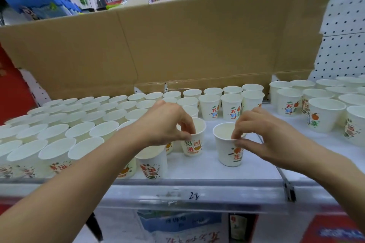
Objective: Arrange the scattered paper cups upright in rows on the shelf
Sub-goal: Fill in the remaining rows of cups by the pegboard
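White paper cups with orange and green print stand upright on a white shelf [199, 169]. My left hand [164, 122] pinches the rim of one upright cup [194, 145] just right of the packed rows [59, 130]. My right hand [262, 134] pinches the near rim of a second upright cup [227, 150] standing alone in the gap. Two short rows of cups [231, 104] stand behind the gap. A looser group of cups [324, 108] stands at the right.
A tall cardboard sheet [177, 45] closes the back of the shelf. White pegboard [343, 25] rises at the right. The shelf's front rail [193, 195] bears a handwritten number. Packaged goods sit on the shelf below [177, 225] and above the cardboard.
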Available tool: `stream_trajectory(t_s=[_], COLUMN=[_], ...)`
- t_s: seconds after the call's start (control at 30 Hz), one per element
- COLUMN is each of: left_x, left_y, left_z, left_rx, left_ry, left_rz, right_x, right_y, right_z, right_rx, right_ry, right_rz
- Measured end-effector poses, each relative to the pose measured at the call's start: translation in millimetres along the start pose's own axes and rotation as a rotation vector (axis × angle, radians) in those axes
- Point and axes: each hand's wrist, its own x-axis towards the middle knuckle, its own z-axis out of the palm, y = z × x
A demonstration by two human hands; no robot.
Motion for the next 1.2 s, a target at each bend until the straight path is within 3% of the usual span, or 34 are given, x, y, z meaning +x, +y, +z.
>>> stream_trajectory(t_s=[0.2, 0.63, 0.93, 1.2], left_x=[-1.1, -8.9, -23.9, -74.3], left_y=[-6.7, -16.7, -32.4, -50.3], left_z=[2.3, -4.9, -11.0, -16.2], left_rx=[0.026, -0.171, -0.351, -0.357], left_ry=[0.009, 0.025, 0.095, 0.102], left_rz=[0.001, 0.006, -0.022, -0.109], right_x=[1.2, 23.2, 23.6, 13.5], right_y=[-8.1, -65.4, -77.6, -62.9], right_z=[4.6, 52.5, 60.6, 59.9], right_rx=[0.042, -0.069, -0.155, -0.026], right_ry=[0.023, 0.153, 0.202, 0.173], right_rz=[-0.043, -0.275, -0.258, -0.17])
